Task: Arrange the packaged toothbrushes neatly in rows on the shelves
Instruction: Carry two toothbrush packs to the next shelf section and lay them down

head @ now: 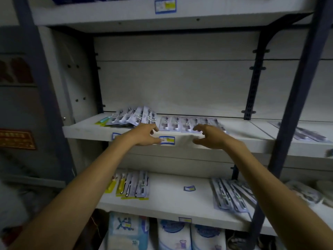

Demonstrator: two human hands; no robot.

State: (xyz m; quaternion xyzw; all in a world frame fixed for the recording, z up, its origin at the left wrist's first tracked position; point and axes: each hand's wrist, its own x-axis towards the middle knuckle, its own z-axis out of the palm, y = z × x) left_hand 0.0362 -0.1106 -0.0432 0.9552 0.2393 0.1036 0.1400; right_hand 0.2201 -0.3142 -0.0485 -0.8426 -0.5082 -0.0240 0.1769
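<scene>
Packaged toothbrushes lie on the middle shelf (86,131). A fanned, overlapping pile (129,117) sits at its left, and a flat row of packs (182,123) lies to the right of that. My left hand (144,134) reaches to the shelf's front edge just below the pile, fingers loosely spread and holding nothing. My right hand (209,137) hovers at the edge in front of the flat row, fingers spread and empty. On the lower shelf (167,201) lie a yellow-carded group (131,184) at left and a slanted group (232,193) at right.
Dark metal uprights (292,105) frame the shelving bay. More packs (304,134) lie on the neighbouring shelf to the right. Price labels (167,139) are stuck on the shelf edges. Bagged goods (173,235) fill the bottom level. A top shelf (162,17) hangs overhead.
</scene>
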